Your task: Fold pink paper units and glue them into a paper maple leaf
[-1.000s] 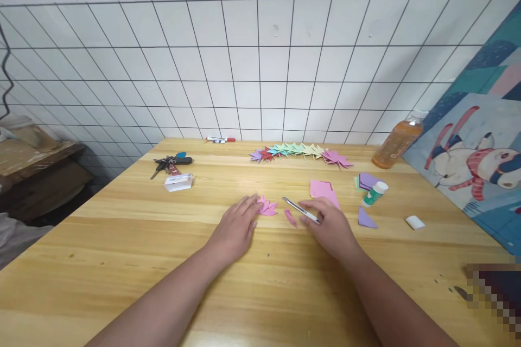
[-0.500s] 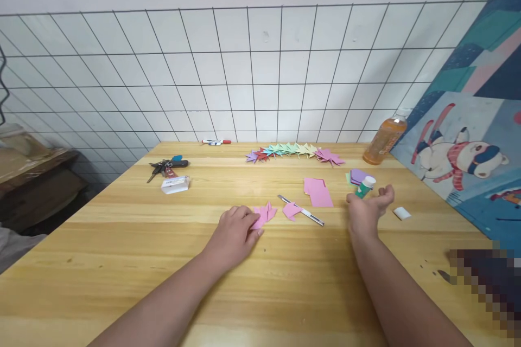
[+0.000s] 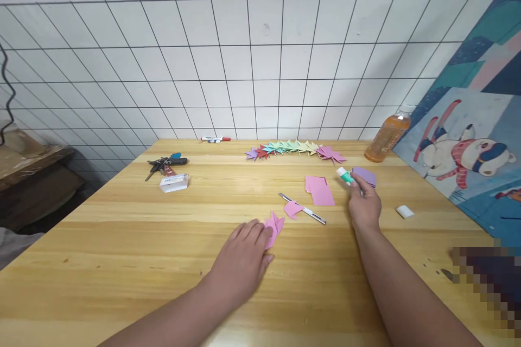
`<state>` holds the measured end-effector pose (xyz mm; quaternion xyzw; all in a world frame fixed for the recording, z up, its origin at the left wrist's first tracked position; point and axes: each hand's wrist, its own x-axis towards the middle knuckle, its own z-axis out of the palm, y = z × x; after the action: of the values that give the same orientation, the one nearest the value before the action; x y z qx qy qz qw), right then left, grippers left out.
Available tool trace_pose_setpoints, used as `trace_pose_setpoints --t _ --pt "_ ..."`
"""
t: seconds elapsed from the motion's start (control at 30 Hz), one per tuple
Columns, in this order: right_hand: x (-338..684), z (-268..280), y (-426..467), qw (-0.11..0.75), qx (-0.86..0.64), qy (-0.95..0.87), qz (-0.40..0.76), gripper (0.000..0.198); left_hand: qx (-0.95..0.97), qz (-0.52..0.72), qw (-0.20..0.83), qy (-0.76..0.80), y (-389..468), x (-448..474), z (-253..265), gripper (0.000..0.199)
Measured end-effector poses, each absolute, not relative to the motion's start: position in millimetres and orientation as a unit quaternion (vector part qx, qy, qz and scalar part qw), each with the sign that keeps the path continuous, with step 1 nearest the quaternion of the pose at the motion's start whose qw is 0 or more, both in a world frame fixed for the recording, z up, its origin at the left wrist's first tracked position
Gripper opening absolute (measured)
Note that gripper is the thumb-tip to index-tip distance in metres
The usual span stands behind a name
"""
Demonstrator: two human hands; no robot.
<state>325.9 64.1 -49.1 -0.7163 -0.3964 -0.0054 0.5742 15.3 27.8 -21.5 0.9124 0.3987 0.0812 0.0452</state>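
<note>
My left hand point(image 3: 244, 255) rests on the table with its fingers and thumb closed on a folded pink origami paper point(image 3: 274, 226), whose pointed tips stick out past the fingers. In my right hand point(image 3: 365, 203) is a green-and-white glue stick point(image 3: 345, 175), tilted to the left and raised off the table. Between the hands, a smaller folded pink piece point(image 3: 292, 209) lies against a utility knife point(image 3: 315, 217). Behind the knife are flat pink paper sheets point(image 3: 321, 192). Purple paper sheets point(image 3: 366, 174) lie just behind my right hand.
A row of joined folded papers point(image 3: 293, 147) in several colours runs along the back. An orange drink bottle point(image 3: 386, 135) stands at back right, a small white block point(image 3: 405, 211) nearer. Keys point(image 3: 166, 164), a small white box point(image 3: 174, 182) and a marker point(image 3: 215, 139) lie leftward.
My right hand has closed around the glue stick, which has lifted and tipped to the left. My left hand has shifted slightly right and nearer, turning the folded pink paper.
</note>
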Motion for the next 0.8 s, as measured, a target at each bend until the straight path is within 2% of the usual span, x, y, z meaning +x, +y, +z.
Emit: trace_pose_setpoints --t 0.07,0.17,0.2,0.27,0.33,0.4,0.47,0.63,0.8 --pt "311.0 -33.8 58.3 0.599 -0.697 -0.394 0.019 0.038 0.913 0.071 0.046 0.399 23.9 15.6 -22.1 0.039" --pt "285.9 -14.0 50.3 0.68 -0.623 -0.36 0.143 0.048 0.913 0.064 0.049 0.399 21.6 14.9 -24.4 0.04" --pt "278.3 -9.9 48.1 0.686 -0.599 -0.363 0.197 0.045 0.914 0.062 0.053 0.398 21.4 14.7 -25.3 0.042" --pt "264.7 -5.4 43.9 0.677 -0.548 -0.387 0.304 0.037 0.915 0.058 0.066 0.394 20.7 14.6 -26.8 0.045" --pt "252.5 -3.7 39.3 0.631 -0.527 -0.445 0.356 0.031 0.917 0.056 0.077 0.387 19.4 15.1 -27.8 0.049" --pt "240.8 -2.2 33.8 0.559 -0.54 -0.533 0.333 0.028 0.919 0.056 0.079 0.382 17.2 16.1 -28.2 0.051" --pt "229.7 -0.3 27.9 0.496 -0.554 -0.615 0.262 0.022 0.919 0.055 0.077 0.382 14.7 17.2 -28.2 0.049" --pt "212.3 -0.2 18.9 0.356 -0.567 -0.722 0.172 0.02 0.921 0.049 0.082 0.379 11.4 18.7 -28.8 0.054" --pt "208.0 -11.5 22.1 0.275 -0.573 -0.765 0.103 0.021 0.92 0.038 0.087 0.38 11.9 19.1 -30.1 0.053"
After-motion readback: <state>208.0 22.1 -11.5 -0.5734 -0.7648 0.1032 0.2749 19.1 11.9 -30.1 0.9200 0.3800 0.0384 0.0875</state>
